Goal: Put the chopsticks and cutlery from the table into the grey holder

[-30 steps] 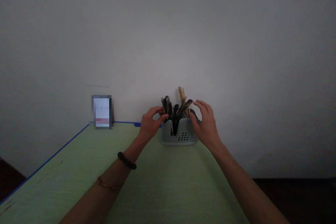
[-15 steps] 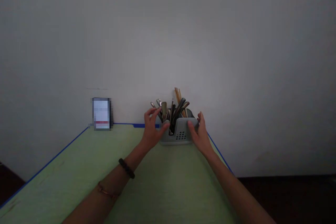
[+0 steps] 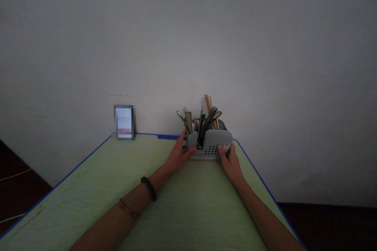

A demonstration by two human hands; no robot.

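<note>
A grey utensil holder (image 3: 217,138) with round holes in its front stands at the far end of the table. Several wooden chopsticks (image 3: 209,105) rise from its back. Metal and dark cutlery handles (image 3: 189,120) lean out at various angles from its left and middle. My left hand (image 3: 176,156) grips the holder's left side, thumb on the front and fingers around behind. At the opposite end, my right hand (image 3: 232,164) clasps the right side near the bottom, its thumb against the front beside a small pale patch (image 3: 226,147).
The green table (image 3: 188,208) has a blue edge and narrows toward the wall (image 3: 188,39). A device with a lit, blurred screen (image 3: 124,122) stands upright at the back left, against the wall.
My left hand has dropped from the cutlery handles to the holder's left side. My right hand has slid lower on the right side. The whole view has shifted slightly.
</note>
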